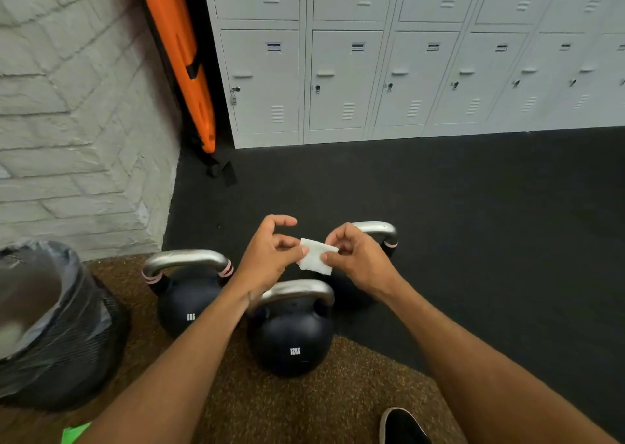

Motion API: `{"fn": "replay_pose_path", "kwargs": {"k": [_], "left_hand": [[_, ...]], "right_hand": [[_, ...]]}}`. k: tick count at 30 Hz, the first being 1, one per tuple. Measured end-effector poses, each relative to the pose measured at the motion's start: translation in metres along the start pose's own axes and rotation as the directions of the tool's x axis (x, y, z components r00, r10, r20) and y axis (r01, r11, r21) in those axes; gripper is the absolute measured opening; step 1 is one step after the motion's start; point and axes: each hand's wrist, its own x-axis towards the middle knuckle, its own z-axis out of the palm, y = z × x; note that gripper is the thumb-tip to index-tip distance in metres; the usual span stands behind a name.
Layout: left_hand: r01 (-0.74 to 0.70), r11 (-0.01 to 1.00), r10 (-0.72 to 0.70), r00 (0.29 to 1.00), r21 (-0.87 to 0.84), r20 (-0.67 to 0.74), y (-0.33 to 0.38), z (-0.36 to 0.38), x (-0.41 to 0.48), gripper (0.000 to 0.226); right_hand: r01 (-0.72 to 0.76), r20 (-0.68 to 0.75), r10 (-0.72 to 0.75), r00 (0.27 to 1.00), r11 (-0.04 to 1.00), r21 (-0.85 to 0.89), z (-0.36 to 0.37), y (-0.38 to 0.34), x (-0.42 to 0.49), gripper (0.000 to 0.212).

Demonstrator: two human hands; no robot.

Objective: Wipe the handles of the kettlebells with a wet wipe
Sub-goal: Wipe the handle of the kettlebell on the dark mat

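Wet wipe (316, 257), folded, likely light and limp: fingers (302, 250) of my left hand (267, 257) and right hand (358, 261) pinch opposite edges.

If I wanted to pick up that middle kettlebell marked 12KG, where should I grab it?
Probably by the top bar of its steel handle, coming from above: the 12KG kettlebell stands upright, and the handle arches over the round body, leaving a gap for curled fingers.

Grey lockers (406, 71) stand behind the black rubber floor (473, 206). An orange board (182, 57), perhaps a stretcher, leans in the corner by the white brick wall (67, 105). A lined mesh bin (50, 325) stands on the brown mat (304, 409), and a black shoe (400, 426) is near the bottom edge.
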Motion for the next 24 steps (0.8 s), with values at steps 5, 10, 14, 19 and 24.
{"fn": "replay_pose_path", "kwargs": {"k": [5, 10, 14, 19, 24], "left_hand": [[-0.003, 0.999, 0.002, 0.999, 0.035, 0.041, -0.001, 0.014, 0.02, 0.052], [-0.017, 0.99, -0.002, 0.991, 0.137, 0.133, 0.001, 0.023, 0.03, 0.053], [0.072, 0.985, -0.081, 0.996, 0.156, 0.048, -0.007, 0.023, 0.041, 0.047], [0.207, 0.876, -0.169, 0.978, 0.435, -0.127, -0.033, 0.024, 0.07, 0.022], [0.234, 0.801, -0.219, 0.971, 0.551, -0.094, -0.058, 0.047, 0.101, 0.032]], "right_hand": [[0.017, 0.056, -0.014, 0.998, 0.999, -0.051, -0.02, -0.001, 0.011, 0.024], [0.003, 0.099, 0.016, 0.995, 0.982, -0.19, -0.03, 0.01, 0.024, 0.012], [-0.026, -0.006, 0.025, 1.0, 0.981, -0.192, -0.031, 0.019, 0.028, 0.022], [-0.009, -0.102, -0.031, 0.994, 0.926, -0.377, -0.046, 0.028, 0.053, 0.012], [-0.055, -0.073, 0.022, 0.997, 0.869, -0.491, -0.057, 0.043, 0.087, 0.019]]}}
